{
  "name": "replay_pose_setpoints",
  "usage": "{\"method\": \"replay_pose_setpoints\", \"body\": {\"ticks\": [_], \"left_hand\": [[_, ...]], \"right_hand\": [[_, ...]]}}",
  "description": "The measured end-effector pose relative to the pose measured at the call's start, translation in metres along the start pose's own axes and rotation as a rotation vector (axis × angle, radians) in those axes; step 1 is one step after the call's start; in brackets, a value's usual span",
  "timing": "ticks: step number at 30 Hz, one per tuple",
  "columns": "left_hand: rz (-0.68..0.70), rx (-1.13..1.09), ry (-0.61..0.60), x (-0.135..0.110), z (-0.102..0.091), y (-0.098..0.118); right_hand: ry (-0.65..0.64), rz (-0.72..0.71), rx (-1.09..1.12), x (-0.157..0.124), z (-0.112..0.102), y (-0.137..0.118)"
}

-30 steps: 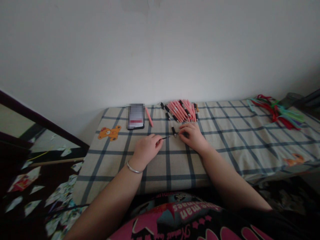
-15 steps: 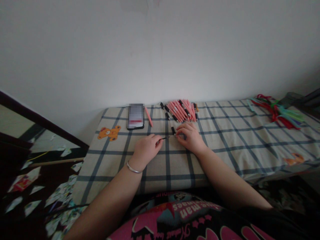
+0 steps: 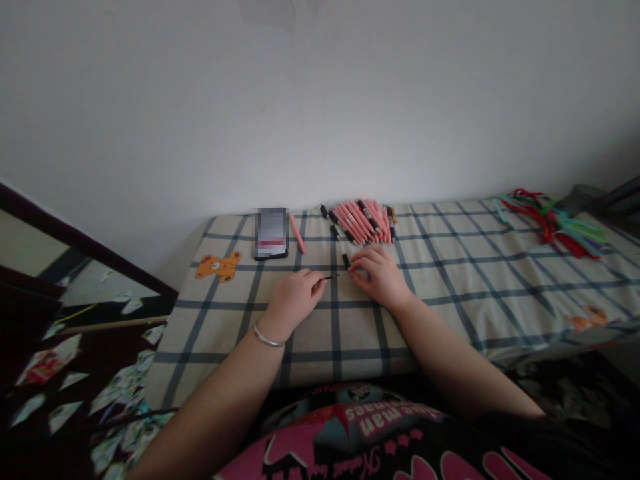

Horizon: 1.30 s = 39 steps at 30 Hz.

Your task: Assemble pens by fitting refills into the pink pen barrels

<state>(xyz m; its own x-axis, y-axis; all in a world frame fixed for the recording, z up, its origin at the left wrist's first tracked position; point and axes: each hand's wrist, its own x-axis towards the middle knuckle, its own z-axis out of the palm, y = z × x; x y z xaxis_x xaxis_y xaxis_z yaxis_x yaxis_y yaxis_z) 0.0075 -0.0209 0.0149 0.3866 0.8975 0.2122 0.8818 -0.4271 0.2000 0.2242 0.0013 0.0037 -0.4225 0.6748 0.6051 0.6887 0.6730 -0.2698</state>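
Observation:
My left hand [image 3: 296, 297], closed in a pinch, grips a thin dark stick that looks like a pen refill [image 3: 334, 275], its far end pointing right. My right hand [image 3: 379, 275] is curled with thumb and fingertips together at that end; whatever sits between them is too small to make out. A short black pen part [image 3: 346, 261] lies on the cloth just beyond the right fingertips. Farther back is a heap of pink pen barrels [image 3: 356, 221] with several black pieces among them. One single pink barrel [image 3: 297, 234] lies apart, left of the heap.
A phone [image 3: 271, 233] with a blurred screen rests left of the single barrel. The checked tablecloth [image 3: 310, 333] covers the table, which meets a white wall [image 3: 320, 120]. Red and green ribbon-like strips [image 3: 555, 227] lie at the right. Paper scraps [image 3: 120, 393] litter the floor.
My right hand has shifted slightly left, and its fingertips are now closer to the end of the thin stick. My left hand has barely moved.

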Motion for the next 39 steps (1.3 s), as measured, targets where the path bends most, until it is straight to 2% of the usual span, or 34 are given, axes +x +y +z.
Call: {"method": "replay_pose_setpoints", "body": {"ticks": [15,24,30,39], "left_hand": [[0.009,0.024,-0.028,0.0001,-0.0031,0.0035],[0.024,0.027,-0.019,0.0,-0.0025,0.0037],[0.028,0.027,0.002,0.0,-0.0018,0.0027],[-0.035,-0.028,0.046,-0.0007,-0.0027,0.0015]], "right_hand": [[-0.054,-0.011,-0.006,0.0016,-0.0014,-0.0093],[-0.036,-0.059,0.02,0.0024,-0.0001,-0.0099],[-0.031,-0.015,0.058,0.0025,-0.0001,-0.0085],[-0.072,0.06,-0.003,-0.0004,0.005,-0.0008]]}}
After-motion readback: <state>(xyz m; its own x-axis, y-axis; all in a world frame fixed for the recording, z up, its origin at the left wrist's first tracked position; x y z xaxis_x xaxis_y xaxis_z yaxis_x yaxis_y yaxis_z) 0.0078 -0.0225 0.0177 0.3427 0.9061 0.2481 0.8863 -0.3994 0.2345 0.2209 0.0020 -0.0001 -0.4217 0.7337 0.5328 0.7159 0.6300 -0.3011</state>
